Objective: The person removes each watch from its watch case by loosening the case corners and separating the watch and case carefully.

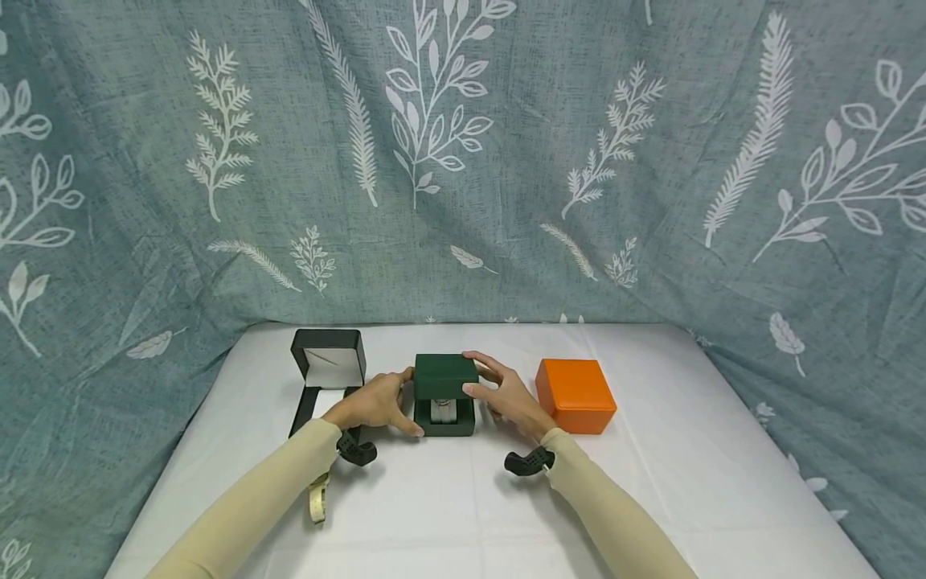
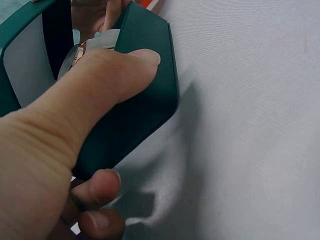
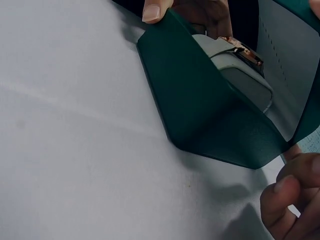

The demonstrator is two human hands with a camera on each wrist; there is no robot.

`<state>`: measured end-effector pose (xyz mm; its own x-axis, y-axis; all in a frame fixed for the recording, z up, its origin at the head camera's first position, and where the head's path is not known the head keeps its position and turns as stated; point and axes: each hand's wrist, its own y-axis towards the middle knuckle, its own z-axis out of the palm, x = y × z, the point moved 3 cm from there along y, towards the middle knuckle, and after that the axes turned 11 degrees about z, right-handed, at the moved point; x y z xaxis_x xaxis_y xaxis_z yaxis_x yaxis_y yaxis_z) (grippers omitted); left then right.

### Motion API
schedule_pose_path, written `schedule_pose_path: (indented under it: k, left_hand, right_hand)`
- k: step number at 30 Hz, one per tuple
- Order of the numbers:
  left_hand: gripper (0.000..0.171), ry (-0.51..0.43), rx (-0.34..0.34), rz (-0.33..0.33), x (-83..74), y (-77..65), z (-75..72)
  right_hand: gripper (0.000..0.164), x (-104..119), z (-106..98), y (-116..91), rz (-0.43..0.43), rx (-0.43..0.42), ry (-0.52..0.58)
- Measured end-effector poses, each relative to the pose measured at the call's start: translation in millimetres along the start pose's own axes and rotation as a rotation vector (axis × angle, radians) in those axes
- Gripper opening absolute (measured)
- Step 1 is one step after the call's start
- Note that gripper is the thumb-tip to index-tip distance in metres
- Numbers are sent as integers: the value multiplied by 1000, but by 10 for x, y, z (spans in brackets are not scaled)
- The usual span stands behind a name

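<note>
A dark green watch box (image 1: 445,376) stands mid-table with its hinged lid partly raised. Inside it a watch (image 3: 245,52) with a pale strap and rose-gold case is wrapped round a grey cushion. My left hand (image 1: 376,402) grips the box's left side; its thumb presses the base near the front corner in the left wrist view. On the lid's right side my right hand (image 1: 514,398) holds on, one finger at the top edge and the thumb at the front edge. Its lower fingers are curled beside the hinge in the right wrist view.
Left of the green box, a black box (image 1: 327,342) with a white lining stands open, partly behind my left hand. A pale yellow strap-like thing (image 1: 317,503) lies by the left sleeve. An orange box (image 1: 576,386) sits closed at the right. Patterned cloth hangs behind the table.
</note>
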<state>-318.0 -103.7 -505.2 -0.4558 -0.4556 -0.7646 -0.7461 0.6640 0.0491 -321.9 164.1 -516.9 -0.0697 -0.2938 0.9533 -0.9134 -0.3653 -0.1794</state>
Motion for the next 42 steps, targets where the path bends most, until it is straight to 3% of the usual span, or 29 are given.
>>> schedule_pose_path:
  k: [4, 13, 24, 32, 42]
  left_hand:
    - [122, 5, -1, -10, 0, -22, -1]
    - [117, -3, -7, 7, -2, -40, 4]
    - [124, 28, 16, -11, -4, -34, 9]
    - [124, 63, 14, -25, -9, -35, -7]
    - [124, 43, -2, -24, -11, -56, -6]
  right_hand:
    - [60, 18, 11, 7, 5, -1, 6]
    - [53, 69, 16, 55, 16, -12, 30]
    - [60, 165, -2, 90, 107, -67, 42]
    - [91, 227, -30, 159, 186, -121, 1]
    - [108, 343, -36, 234, 317, -178, 0]
